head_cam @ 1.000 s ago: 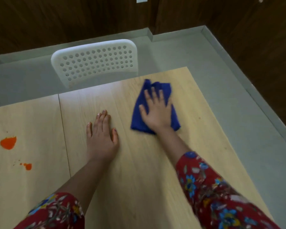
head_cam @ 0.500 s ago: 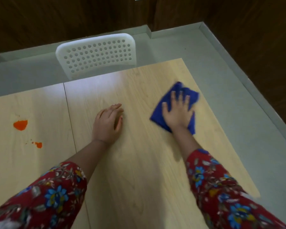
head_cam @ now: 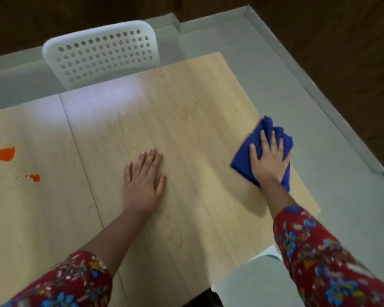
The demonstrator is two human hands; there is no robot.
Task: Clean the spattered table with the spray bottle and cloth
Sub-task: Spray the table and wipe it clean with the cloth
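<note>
Right hand [head_cam: 269, 160] flat on blue cloth [head_cam: 242, 163], table [head_cam: 186, 107] edge at 3 o'clock.
Fingers straight, pressing, not gripping. Left hand [head_cam: 142, 180] flat, released, mid-table. Orange spatters [head_cam: 5, 154] at 9 o'clock.

Two hands [head_cam: 142, 185] [head_cam: 268, 161], one cloth [head_cam: 242, 161], one chair [head_cam: 102, 54].

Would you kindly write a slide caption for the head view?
Right hand presses a blue cloth near the right edge of the table; left hand rests flat; orange spatters lie far left.
</note>
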